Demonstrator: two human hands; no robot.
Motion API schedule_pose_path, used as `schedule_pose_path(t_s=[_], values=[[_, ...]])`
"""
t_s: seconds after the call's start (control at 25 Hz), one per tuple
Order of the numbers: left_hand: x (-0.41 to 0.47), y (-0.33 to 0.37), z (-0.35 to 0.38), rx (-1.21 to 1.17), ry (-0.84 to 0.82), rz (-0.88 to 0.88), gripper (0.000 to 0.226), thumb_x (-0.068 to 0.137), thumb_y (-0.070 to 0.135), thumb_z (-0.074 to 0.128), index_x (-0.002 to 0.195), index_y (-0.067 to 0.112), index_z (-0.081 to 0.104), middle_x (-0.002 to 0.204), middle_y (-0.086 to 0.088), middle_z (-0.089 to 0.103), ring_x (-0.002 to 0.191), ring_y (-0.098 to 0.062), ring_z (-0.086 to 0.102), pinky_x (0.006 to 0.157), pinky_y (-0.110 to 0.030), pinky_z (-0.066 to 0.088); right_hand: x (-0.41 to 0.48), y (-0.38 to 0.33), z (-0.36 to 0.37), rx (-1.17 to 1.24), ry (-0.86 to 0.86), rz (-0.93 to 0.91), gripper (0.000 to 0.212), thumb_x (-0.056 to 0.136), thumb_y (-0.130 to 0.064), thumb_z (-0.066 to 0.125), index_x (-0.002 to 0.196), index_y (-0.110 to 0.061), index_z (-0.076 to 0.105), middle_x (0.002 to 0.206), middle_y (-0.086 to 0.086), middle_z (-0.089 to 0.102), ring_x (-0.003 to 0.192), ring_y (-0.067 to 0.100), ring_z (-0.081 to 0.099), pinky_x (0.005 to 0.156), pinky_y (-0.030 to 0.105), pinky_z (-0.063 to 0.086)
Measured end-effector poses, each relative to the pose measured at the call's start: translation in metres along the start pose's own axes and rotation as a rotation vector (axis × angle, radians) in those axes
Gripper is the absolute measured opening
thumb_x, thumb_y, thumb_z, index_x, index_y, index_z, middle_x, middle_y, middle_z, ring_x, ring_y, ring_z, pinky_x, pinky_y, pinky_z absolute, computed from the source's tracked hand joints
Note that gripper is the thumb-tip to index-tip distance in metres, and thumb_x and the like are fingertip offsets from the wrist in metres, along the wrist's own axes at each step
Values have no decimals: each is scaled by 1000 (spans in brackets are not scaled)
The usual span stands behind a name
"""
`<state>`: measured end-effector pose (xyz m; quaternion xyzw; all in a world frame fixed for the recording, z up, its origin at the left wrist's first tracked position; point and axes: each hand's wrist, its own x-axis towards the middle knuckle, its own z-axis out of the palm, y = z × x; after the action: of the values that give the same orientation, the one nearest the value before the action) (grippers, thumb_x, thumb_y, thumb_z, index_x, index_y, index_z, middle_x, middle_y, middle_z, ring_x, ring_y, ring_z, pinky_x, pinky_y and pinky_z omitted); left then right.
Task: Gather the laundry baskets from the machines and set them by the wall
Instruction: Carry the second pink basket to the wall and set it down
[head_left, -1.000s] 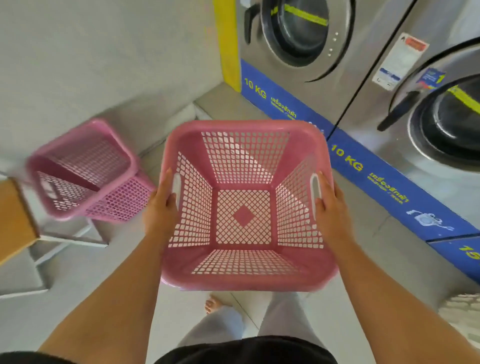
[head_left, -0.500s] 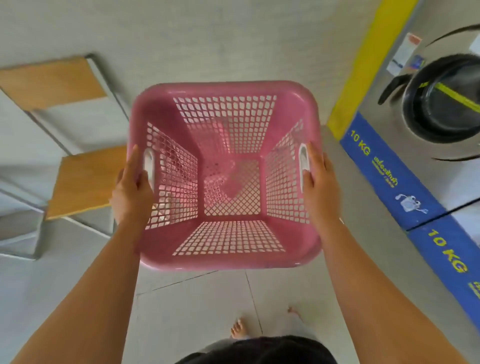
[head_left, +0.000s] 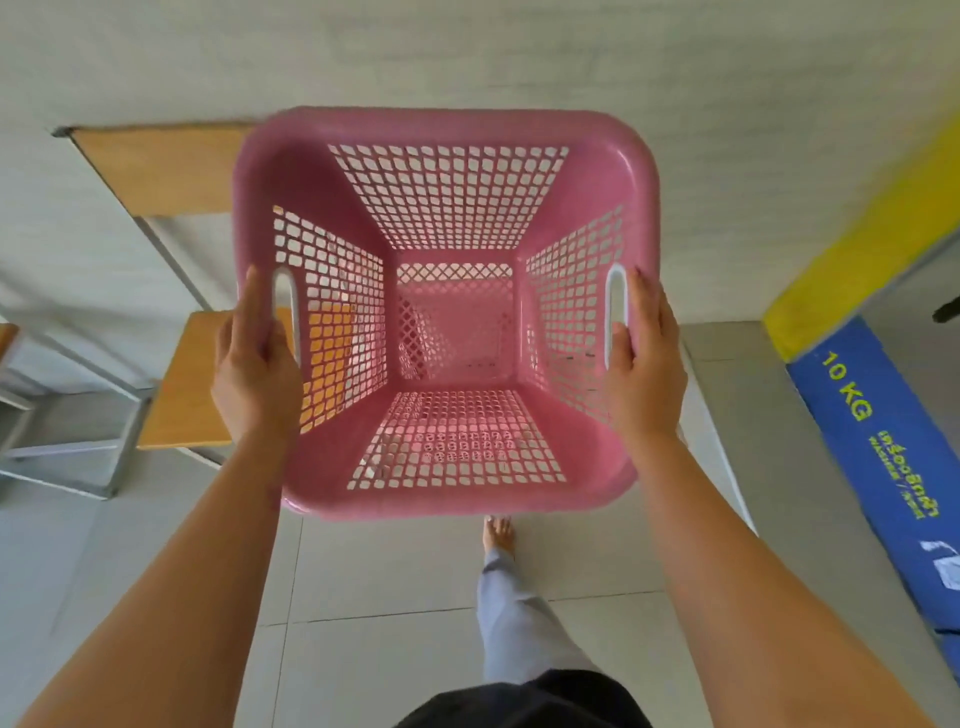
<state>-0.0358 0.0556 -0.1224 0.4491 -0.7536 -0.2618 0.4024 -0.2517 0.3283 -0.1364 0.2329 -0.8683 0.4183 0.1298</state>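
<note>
An empty pink laundry basket (head_left: 447, 130) with perforated walls hangs in front of me, open side up. My left hand (head_left: 254, 369) grips its left handle slot and my right hand (head_left: 644, 369) grips the right one. Through the basket's floor a pink shape shows directly below; it looks like a second pink basket, though its outline is hidden. The white wall (head_left: 467, 52) rises just beyond the basket's far rim.
A wooden chair with a metal frame (head_left: 171, 171) stands against the wall at the left, its seat (head_left: 192, 395) beside the basket. At the right are a yellow post (head_left: 872, 249) and a blue "10 KG" machine base (head_left: 872, 441). Grey tiled floor (head_left: 389, 571) lies beneath my bare foot (head_left: 498, 535).
I have turned left, away from the washing machines and toward the wall, carrying the basket. The second pink basket that stood at the left is now under the held one.
</note>
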Motion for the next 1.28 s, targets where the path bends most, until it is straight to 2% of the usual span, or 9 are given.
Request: schedule_pose_path(t_s=[0.16, 0.32, 0.44, 0.64, 0.8, 1.0, 1.12, 1.2, 1.28], values=[[61, -20, 80, 121, -128, -99, 58, 94, 27, 45, 137, 64, 31, 124, 4, 60, 97, -25, 63, 75, -31, 44, 72, 31, 74, -44, -170, 84, 56, 101, -17, 39, 149, -43, 26, 160, -7, 25, 136, 10, 39, 78, 28, 50], [97, -49, 144, 191, -205, -156, 57, 95, 26, 44, 140, 59, 32, 127, 2, 60, 95, -26, 63, 74, -35, 46, 122, 62, 138, -92, -309, 96, 55, 101, -17, 39, 149, -40, 28, 160, -7, 24, 139, 16, 40, 82, 40, 57], [119, -70, 183, 259, -273, -222, 54, 96, 28, 44, 139, 59, 32, 125, 3, 61, 88, -19, 60, 72, -33, 46, 142, 80, 181, -124, -374, 163, 55, 101, -17, 41, 149, -40, 30, 160, -3, 26, 128, 24, 53, 79, 38, 56], [137, -109, 240, 300, -376, -314, 52, 96, 31, 47, 139, 58, 35, 127, 5, 60, 99, -27, 64, 79, -39, 50, 148, 122, 238, -201, -441, 222, 55, 100, -18, 43, 149, -39, 31, 159, 2, 30, 108, 32, 64, 73, 28, 50], [139, -145, 279, 347, -481, -352, 54, 96, 30, 48, 140, 57, 34, 130, 2, 60, 103, -28, 64, 80, -39, 51, 149, 156, 279, -250, -484, 252, 53, 100, -20, 44, 149, -37, 32, 156, 5, 34, 99, 32, 67, 69, 29, 51], [128, -193, 309, 422, -598, -386, 64, 94, 17, 46, 142, 56, 32, 116, -6, 66, 81, -26, 58, 62, -31, 41, 124, 188, 317, -301, -579, 296, 56, 101, -19, 40, 151, -40, 25, 160, 10, 23, 99, 36, 67, 68, 40, 58], [115, -206, 322, 454, -678, -423, 72, 93, 6, 40, 144, 55, 27, 128, -3, 58, 77, -22, 60, 53, -25, 41, 114, 200, 326, -376, -719, 339, 65, 100, -14, 41, 153, -38, 13, 162, 18, 9, 110, 42, 62, 68, 43, 60], [112, -207, 328, 486, -720, -477, 71, 92, 4, 39, 146, 48, 27, 145, 2, 46, 92, -28, 65, 64, -35, 55, 107, 201, 327, -463, -870, 274, 70, 99, -15, 44, 155, -31, 6, 162, 20, 1, 126, 42, 51, 80, 48, 58], [107, -201, 328, 550, -804, -483, 64, 95, 13, 42, 151, 38, 24, 159, 6, 26, 124, -32, 55, 85, -44, 54, 99, 199, 323, -561, -930, 227, 69, 99, -19, 45, 156, -25, 6, 162, 20, -1, 142, 39, 32, 98, 51, 49]])
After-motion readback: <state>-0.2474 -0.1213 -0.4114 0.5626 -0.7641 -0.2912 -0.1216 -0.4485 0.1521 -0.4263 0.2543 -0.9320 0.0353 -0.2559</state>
